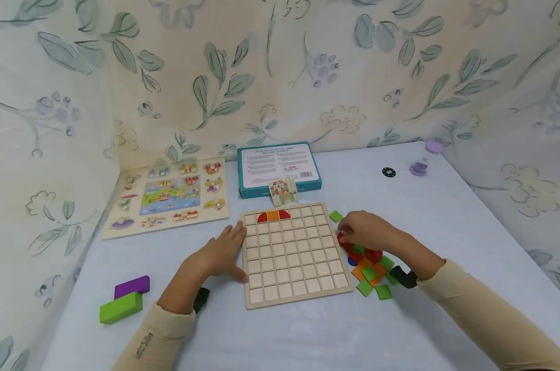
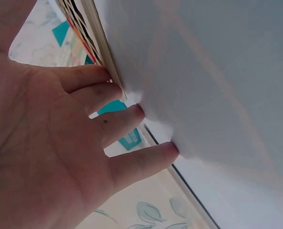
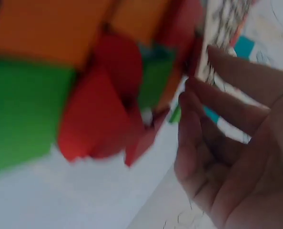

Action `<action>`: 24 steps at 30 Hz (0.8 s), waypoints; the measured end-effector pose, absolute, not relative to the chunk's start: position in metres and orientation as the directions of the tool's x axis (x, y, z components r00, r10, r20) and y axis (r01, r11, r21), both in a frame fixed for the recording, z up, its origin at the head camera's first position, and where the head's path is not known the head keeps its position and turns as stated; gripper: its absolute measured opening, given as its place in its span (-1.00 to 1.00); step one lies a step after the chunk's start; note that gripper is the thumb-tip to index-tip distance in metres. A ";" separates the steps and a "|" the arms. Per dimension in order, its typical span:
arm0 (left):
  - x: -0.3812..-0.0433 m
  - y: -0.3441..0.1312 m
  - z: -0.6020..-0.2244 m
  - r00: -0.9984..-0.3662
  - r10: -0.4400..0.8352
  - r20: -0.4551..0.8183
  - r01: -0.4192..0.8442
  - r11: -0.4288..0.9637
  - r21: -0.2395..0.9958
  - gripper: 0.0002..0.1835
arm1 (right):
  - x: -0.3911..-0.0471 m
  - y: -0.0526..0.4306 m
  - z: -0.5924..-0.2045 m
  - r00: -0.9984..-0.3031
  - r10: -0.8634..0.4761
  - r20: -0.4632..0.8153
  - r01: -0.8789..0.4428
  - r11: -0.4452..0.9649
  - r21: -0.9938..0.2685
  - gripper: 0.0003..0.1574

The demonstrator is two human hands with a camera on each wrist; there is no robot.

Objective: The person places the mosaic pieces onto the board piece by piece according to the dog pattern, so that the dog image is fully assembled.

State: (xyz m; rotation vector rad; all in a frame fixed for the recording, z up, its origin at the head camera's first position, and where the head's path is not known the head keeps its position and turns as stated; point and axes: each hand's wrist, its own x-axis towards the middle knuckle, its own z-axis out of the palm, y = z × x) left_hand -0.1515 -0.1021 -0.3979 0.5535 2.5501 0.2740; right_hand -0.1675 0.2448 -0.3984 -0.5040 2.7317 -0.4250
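A wooden grid board [image 1: 294,303] lies in the middle of the table, with two red quarter-round tiles and an orange square tile [image 1: 273,215] between them in its top row. My left hand [image 1: 221,253] rests against the board's left edge, fingers spread; the left wrist view shows its palm [image 2: 46,133] and fingertips at the board's side. My right hand [image 1: 368,230] reaches over loose tiles right of the board, fingers bent. A red tile [image 1: 340,238] shows by its fingertips. In the right wrist view thumb and forefinger stand apart, nothing visible between them.
Green, orange, red and blue tiles [image 1: 375,278] lie heaped right of the board. Behind it stand a small picture card [image 1: 283,191] and a teal box [image 1: 280,167]. A picture puzzle [image 1: 168,198] and purple and green blocks [image 1: 120,307] lie left; purple pieces [image 1: 419,168] lie far right.
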 end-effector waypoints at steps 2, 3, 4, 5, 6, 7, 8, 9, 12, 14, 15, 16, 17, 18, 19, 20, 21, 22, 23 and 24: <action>-0.152 -0.103 -0.397 -0.789 0.431 -0.438 0.327 0.898 0.296 0.27 | -0.165 0.240 -0.400 -0.884 -0.388 -0.262 -0.301 0.899 -0.317 -0.64; -0.152 -0.103 -0.397 -0.791 0.430 -0.435 0.325 0.898 0.297 0.26 | -0.165 0.240 -0.401 -0.885 -0.382 -0.266 -0.294 0.902 -0.317 -0.64; -0.153 -0.103 -0.398 -0.793 0.426 -0.435 0.324 0.900 0.292 0.26 | -0.165 0.240 -0.402 -0.885 -0.382 -0.266 -0.289 0.899 -0.330 -0.67; -0.153 -0.103 -0.398 -0.795 0.425 -0.434 0.325 0.901 0.286 0.26 | -0.166 0.240 -0.402 -0.886 -0.382 -0.264 -0.278 0.891 -0.359 -0.69; -0.152 -0.102 -0.398 -0.795 0.423 -0.435 0.323 0.902 0.288 0.25 | -0.166 0.241 -0.401 -0.889 -0.383 -0.251 -0.271 0.881 -0.388 -0.73; -0.152 -0.102 -0.398 -0.796 0.422 -0.434 0.321 0.902 0.288 0.25 | -0.168 0.240 -0.399 -0.891 -0.389 -0.233 -0.271 0.869 -0.413 -0.75; -0.152 -0.103 -0.398 -0.797 0.418 -0.435 0.316 0.904 0.288 0.25 | -0.170 0.237 -0.396 -0.892 -0.402 -0.205 -0.286 0.856 -0.431 -0.77; -0.151 -0.104 -0.399 -0.800 0.413 -0.435 0.312 0.906 0.287 0.25 | -0.173 0.231 -0.393 -0.892 -0.416 -0.176 -0.302 0.839 -0.453 -0.80; -0.152 -0.105 -0.400 -0.799 0.407 -0.442 0.308 0.909 0.281 0.25 | -0.180 0.204 -0.387 -0.877 -0.476 -0.071 -0.377 0.771 -0.514 -0.86; -0.153 -0.106 -0.400 -0.806 0.400 -0.436 0.307 0.913 0.269 0.26 | -0.187 0.177 -0.386 -0.844 -0.536 -0.020 -0.440 0.714 -0.544 -0.89; -0.153 -0.106 -0.399 -0.810 0.399 -0.430 0.306 0.913 0.269 0.26 | -0.191 0.162 -0.386 -0.828 -0.561 -0.006 -0.462 0.688 -0.560 -0.91; -0.154 -0.106 -0.399 -0.815 0.396 -0.423 0.303 0.913 0.272 0.26 | -0.195 0.147 -0.387 -0.810 -0.586 0.004 -0.482 0.663 -0.573 -0.91; -0.154 -0.106 -0.399 -0.819 0.395 -0.416 0.300 0.913 0.277 0.26 | -0.199 0.133 -0.389 -0.796 -0.605 0.010 -0.497 0.644 -0.582 -0.91; -0.154 -0.106 -0.398 -0.822 0.391 -0.415 0.294 0.914 0.280 0.27 | -0.202 0.119 -0.391 -0.784 -0.621 0.012 -0.509 0.631 -0.586 -0.92; -0.154 -0.106 -0.398 -0.824 0.387 -0.414 0.285 0.915 0.286 0.27 | -0.205 0.107 -0.394 -0.774 -0.633 0.008 -0.516 0.622 -0.589 -0.93; -0.153 -0.105 -0.398 -0.825 0.383 -0.415 0.278 0.915 0.293 0.28 | -0.209 0.097 -0.396 -0.767 -0.641 0.006 -0.524 0.621 -0.583 -0.93; -0.153 -0.105 -0.398 -0.826 0.381 -0.415 0.272 0.915 0.298 0.29 | -0.211 0.087 -0.399 -0.765 -0.644 -0.003 -0.524 0.626 -0.578 -0.93; -0.152 -0.104 -0.398 -0.826 0.376 -0.420 0.266 0.917 0.296 0.29 | -0.213 0.080 -0.401 -0.764 -0.645 -0.012 -0.526 0.633 -0.568 -0.93; -0.151 -0.104 -0.399 -0.827 0.373 -0.421 0.262 0.918 0.298 0.30 | -0.215 0.073 -0.403 -0.762 -0.647 -0.017 -0.530 0.639 -0.558 -0.94; -0.150 -0.104 -0.399 -0.827 0.367 -0.426 0.259 0.921 0.291 0.30 | -0.217 0.068 -0.405 -0.761 -0.648 -0.023 -0.534 0.647 -0.544 -0.94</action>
